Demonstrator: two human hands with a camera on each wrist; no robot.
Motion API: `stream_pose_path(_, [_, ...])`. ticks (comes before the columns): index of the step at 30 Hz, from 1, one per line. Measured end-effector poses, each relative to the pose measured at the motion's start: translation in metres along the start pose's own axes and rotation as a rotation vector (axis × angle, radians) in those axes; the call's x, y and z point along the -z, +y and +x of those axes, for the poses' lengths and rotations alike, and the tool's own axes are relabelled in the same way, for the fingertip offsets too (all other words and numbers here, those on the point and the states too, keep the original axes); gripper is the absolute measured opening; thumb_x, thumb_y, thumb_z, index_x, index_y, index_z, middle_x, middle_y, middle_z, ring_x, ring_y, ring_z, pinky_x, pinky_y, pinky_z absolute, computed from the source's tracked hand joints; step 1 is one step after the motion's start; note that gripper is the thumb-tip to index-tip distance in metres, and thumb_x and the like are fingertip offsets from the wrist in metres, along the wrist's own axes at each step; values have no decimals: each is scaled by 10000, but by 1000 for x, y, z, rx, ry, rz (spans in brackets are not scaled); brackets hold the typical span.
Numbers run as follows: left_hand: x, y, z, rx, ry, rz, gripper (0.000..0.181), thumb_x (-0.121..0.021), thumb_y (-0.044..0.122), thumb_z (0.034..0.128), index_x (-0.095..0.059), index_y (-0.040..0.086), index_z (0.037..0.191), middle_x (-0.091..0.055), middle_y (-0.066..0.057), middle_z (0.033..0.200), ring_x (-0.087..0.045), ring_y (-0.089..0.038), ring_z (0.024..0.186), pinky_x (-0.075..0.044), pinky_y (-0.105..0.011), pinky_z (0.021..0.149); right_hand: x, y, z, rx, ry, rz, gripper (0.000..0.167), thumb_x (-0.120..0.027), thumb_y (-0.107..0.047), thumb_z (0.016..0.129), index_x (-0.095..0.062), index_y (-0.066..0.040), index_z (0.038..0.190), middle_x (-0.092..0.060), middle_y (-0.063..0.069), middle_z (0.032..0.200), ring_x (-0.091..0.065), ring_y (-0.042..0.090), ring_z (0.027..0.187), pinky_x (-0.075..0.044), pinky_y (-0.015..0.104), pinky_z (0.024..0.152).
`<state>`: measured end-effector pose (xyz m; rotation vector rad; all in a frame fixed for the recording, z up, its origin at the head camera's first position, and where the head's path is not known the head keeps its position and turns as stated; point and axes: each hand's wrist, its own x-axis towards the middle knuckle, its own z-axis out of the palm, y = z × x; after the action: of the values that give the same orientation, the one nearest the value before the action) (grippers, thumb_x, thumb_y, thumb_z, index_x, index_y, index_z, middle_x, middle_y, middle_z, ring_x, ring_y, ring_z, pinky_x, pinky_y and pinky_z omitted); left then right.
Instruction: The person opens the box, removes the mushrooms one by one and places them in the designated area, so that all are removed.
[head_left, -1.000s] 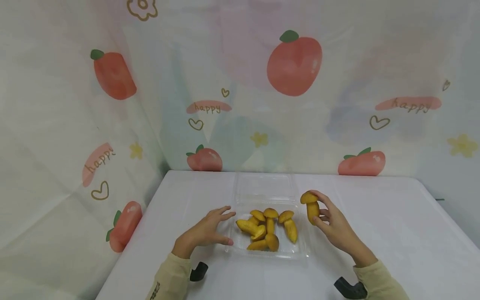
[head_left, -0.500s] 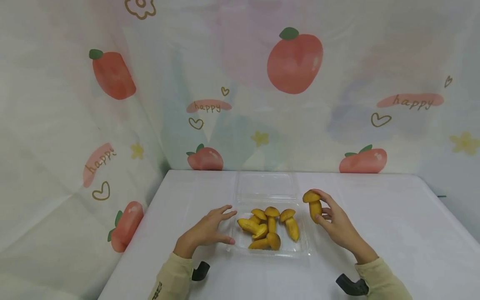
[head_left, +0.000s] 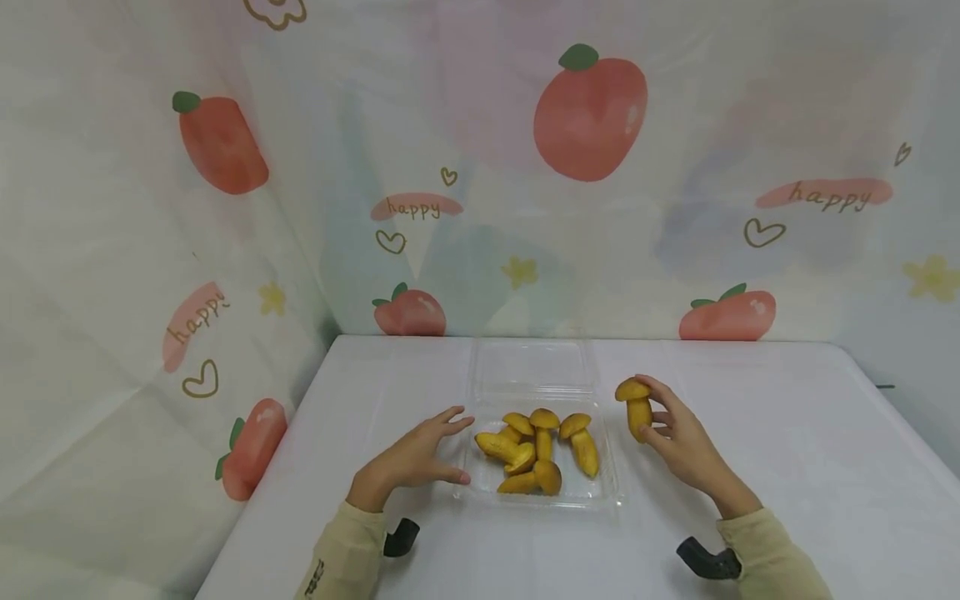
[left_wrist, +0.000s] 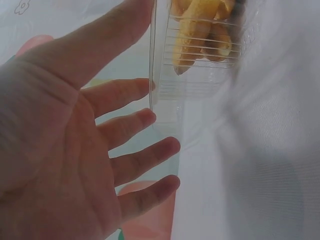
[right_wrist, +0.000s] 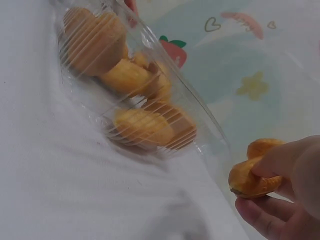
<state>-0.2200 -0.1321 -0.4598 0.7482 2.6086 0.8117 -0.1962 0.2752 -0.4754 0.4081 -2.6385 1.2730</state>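
Observation:
A clear plastic box (head_left: 592,498) with its lid (head_left: 532,367) folded back holds several yellow mushrooms (head_left: 543,442). At its left side is the left hand (head_left: 412,457), fingers spread, thumb and fingertips at the rim; the left wrist view shows this hand (left_wrist: 100,135) with its palm bare beside the box wall (left_wrist: 167,90). Right of the box, the right hand (head_left: 682,446) pinches one mushroom (head_left: 637,408) upright, cap up, above the table. In the right wrist view its thumb and fingers grip the mushroom (right_wrist: 252,175), apart from the box.
The white table (head_left: 787,433) carries the box near its middle. Behind and to the left hangs a light curtain (head_left: 480,100) printed with fruit and hearts. A black curved piece (head_left: 402,538) shows under the left sleeve, another (head_left: 707,558) by the right sleeve.
The right hand has moved slightly to the right with its mushroom, farther from the box. The left hand stays at the box's left side. The head view has shifted slightly.

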Motion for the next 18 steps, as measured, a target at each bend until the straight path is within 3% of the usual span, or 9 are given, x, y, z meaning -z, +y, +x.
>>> stream_pose_path(5, [2,2,0,9,-3,-26,888,-860,325,807,-420,125,1552,-288,-139,1666,-316,-411,1513,-315,-610,1194,1,5,0,-73,-47,-31,721,-640,94,911,-306,-18,1540,-456,318,1436,-670,416,1041,-617,406,822])
stream_pose_path(18, [0,0,0,20,-10,-34,891,-856,334,809,-413,141,1558,-275,-132,1673,-309,-395,1522,-319,-609,1192,-4,19,-1,-93,-81,-16,688,-640,98,888,-343,14,1503,-450,306,1454,-596,518,1169,-606,454,847])
